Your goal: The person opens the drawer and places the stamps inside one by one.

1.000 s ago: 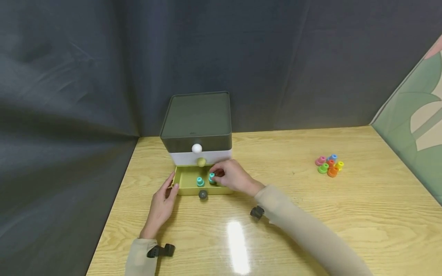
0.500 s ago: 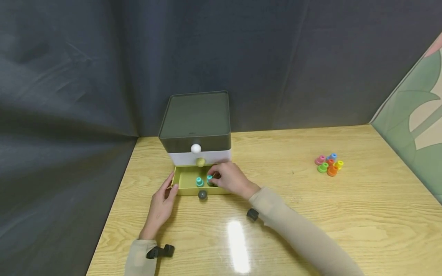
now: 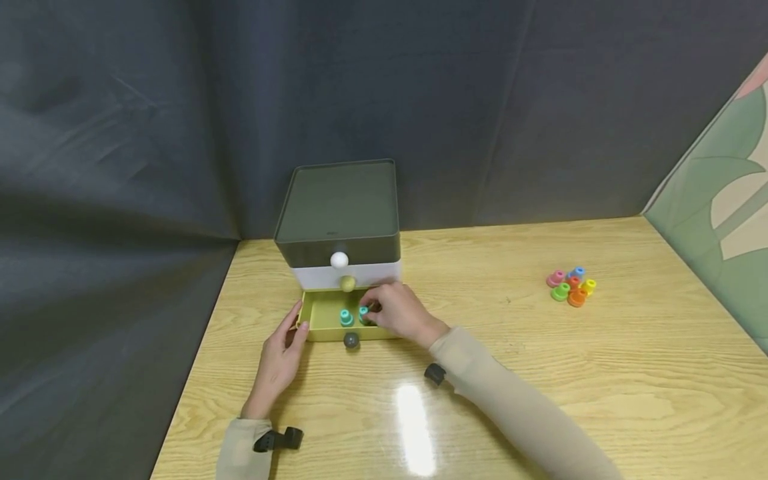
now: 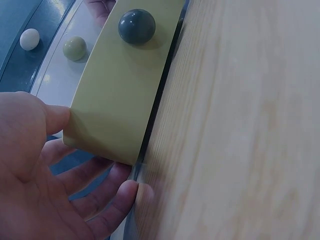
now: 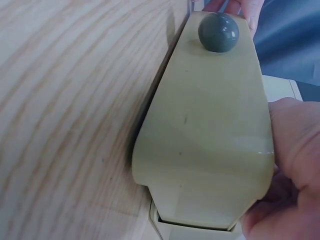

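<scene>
A yellow-green drawer (image 3: pixel 324 333) is pulled out at the bottom of a small drawer cabinet (image 3: pixel 339 203). My left hand (image 3: pixel 281 357) holds the drawer's left front corner, thumb at its upper edge and fingers along its side. Inside the drawer stands one turquoise cone-shaped peg (image 3: pixel 346 318). Just right of it, my right hand (image 3: pixel 399 310) pinches a second turquoise peg (image 3: pixel 363 314), partly hidden by the fingertips. In the right wrist view, the drawer front hides the pegs and part of the right hand (image 5: pixel 295 160) shows beside it.
A white knob (image 3: pixel 339 260), a yellow-green knob (image 3: pixel 348 283) and a dark knob (image 3: pixel 351 341) mark the drawers. Several coloured pegs (image 3: pixel 573 285) cluster on the wooden table (image 3: pixel 540 373) at right. Dark cloth (image 3: pixel 456 113) hangs behind and at left.
My right hand has moved slightly left with the turquoise peg, bringing it nearer the other one. My left hand stays at the drawer's corner.
</scene>
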Demonstrator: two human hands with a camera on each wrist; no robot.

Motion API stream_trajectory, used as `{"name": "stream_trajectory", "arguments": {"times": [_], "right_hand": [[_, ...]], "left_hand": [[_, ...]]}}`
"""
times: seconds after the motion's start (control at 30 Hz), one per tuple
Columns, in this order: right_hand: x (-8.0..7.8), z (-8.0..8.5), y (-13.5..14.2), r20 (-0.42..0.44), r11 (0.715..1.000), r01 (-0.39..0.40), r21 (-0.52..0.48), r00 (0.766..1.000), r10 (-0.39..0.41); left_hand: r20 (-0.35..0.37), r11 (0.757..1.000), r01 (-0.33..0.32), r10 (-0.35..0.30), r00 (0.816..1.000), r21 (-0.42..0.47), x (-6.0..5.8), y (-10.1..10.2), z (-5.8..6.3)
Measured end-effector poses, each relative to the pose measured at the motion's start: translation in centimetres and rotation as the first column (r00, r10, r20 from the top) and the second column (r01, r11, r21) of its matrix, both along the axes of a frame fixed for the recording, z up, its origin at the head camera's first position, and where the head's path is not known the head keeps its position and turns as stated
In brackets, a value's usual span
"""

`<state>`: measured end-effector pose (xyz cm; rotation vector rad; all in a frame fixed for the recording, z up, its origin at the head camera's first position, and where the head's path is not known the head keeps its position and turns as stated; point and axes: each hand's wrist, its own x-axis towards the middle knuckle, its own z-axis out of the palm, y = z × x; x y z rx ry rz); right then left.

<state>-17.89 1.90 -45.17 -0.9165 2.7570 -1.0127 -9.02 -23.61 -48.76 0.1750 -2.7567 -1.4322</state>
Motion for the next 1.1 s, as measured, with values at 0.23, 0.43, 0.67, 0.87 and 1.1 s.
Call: {"name": "stream_trajectory", "arguments": {"times": [0.23,0.43,0.67,0.87,1.1], "right_hand": [[0.2,0.2,0.7,0.045,0.994,-0.022,-0.106,0.999,0.027],[0.8,0.5,1.4,0.034,0.980,-0.024,-0.197,0.999,0.031],[1.8,0.8,2.8,-0.036,0.951,0.023,-0.307,0.999,-0.036],[2.2,0.9,4.7,-0.097,0.950,0.059,-0.307,0.991,-0.093],[2.5,0.8,6.8,-0.127,0.955,0.100,-0.280,0.982,-0.140]], "left_hand": [[0.005,1.000,-0.007,0.007,1.000,0.007,0.1,0.1,-0.2],[0.008,1.000,-0.008,0.008,1.000,0.014,0.2,0.1,-0.1],[0.014,1.000,-0.008,0.008,1.000,0.011,0.3,0.0,0.0],[0.009,1.000,0.001,-0.001,1.000,0.014,0.3,0.1,0.1],[0.015,1.000,0.000,0.000,1.000,0.015,0.3,0.0,0.3]]}}
